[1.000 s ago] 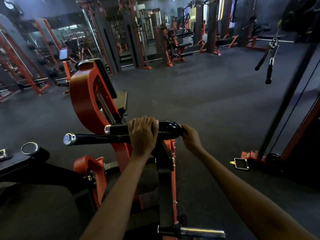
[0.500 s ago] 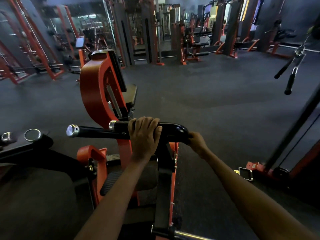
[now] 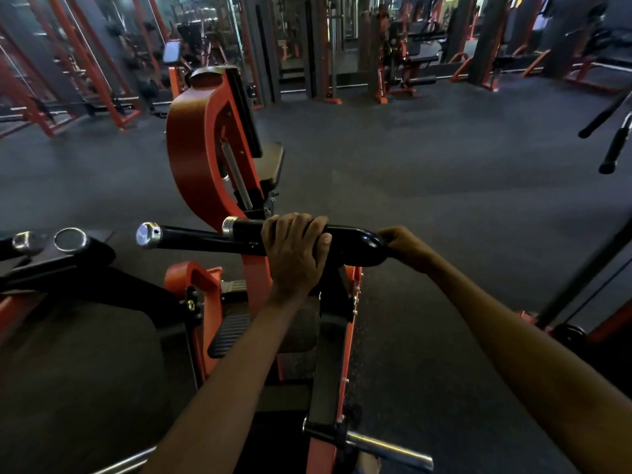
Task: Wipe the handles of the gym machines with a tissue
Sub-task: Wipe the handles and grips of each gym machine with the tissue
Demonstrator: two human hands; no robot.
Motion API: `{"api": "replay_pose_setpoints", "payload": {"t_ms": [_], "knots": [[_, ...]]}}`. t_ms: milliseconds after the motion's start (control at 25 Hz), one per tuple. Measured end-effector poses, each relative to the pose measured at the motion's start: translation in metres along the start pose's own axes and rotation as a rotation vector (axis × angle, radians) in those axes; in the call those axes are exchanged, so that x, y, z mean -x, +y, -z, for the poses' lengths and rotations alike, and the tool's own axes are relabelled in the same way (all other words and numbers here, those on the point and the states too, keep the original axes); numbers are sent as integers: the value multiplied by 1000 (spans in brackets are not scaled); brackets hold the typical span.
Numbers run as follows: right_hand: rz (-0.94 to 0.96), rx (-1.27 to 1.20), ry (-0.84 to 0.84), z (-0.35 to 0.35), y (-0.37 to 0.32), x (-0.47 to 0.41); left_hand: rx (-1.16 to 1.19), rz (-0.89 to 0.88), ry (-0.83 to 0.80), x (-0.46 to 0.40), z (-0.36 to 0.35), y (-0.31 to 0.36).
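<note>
Left hand (image 3: pixel 297 252) curls over the black handle (image 3: pixel 345 241) of the orange machine (image 3: pixel 201 155); right hand (image 3: pixel 403 246) grips the handle's bent end. No tissue is discernible.

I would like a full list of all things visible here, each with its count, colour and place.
handle bar: one, glossy black, centre, curved at its right end.
second bar: one, black with chrome cap, just left of and below the handle bar.
machine frame: one, orange-red, behind the bars.
seat pad: one, black, on the frame's right side.
cable grips: two, black, hanging at right edge.
floor: dark grey, all around.
far machines: several, orange-red and black, along the back.
tissue: none visible.
left hand: grips the handle bar from above.
right hand: holds the bar's curved right end.
</note>
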State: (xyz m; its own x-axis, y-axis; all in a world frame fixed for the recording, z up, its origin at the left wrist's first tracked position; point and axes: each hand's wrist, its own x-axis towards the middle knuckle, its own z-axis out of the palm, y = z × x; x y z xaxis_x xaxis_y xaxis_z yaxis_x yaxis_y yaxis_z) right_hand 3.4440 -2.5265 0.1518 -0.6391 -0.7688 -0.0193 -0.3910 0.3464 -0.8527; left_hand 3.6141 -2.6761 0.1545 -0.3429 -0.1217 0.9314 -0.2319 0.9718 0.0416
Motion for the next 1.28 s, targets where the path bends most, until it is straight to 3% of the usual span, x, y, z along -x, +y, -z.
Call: {"api": "replay_pose_setpoints", "payload": {"t_ms": [200, 280, 400, 560, 600, 680, 760, 800, 960, 1120, 1280], "knots": [[53, 385, -105, 1, -31, -17, 17, 1, 20, -3, -3, -1], [10, 415, -182, 3, -34, -19, 15, -4, 19, -3, -1, 0], [-49, 126, -133, 18, -15, 1, 12, -6, 15, -1, 0, 0], [-187, -178, 89, -6, 4, 19, 10, 5, -7, -3, -3, -1], [-248, -312, 60, -19, 6, 20, 4, 5, -12, -4, -3, -1], [-403, -821, -26, -41, 8, 24, -2, 5, -27, -3, -1, -1], [-563, -1236, 20, -41, 6, 36, 2, 6, -33, 1, 1, 0], [-618, -1327, 79, -36, 6, 39, 3, 7, -34, 1, 1, 1], [-743, -1546, 144, -43, -7, 33, 6, 14, -47, -3, 2, 1], [-686, -1536, 170, -57, -25, 43, 2, -6, -58, 1, 6, 2], [-528, -1482, 310, -30, -34, 78, 8, 12, -41, -4, 5, 1]]}}
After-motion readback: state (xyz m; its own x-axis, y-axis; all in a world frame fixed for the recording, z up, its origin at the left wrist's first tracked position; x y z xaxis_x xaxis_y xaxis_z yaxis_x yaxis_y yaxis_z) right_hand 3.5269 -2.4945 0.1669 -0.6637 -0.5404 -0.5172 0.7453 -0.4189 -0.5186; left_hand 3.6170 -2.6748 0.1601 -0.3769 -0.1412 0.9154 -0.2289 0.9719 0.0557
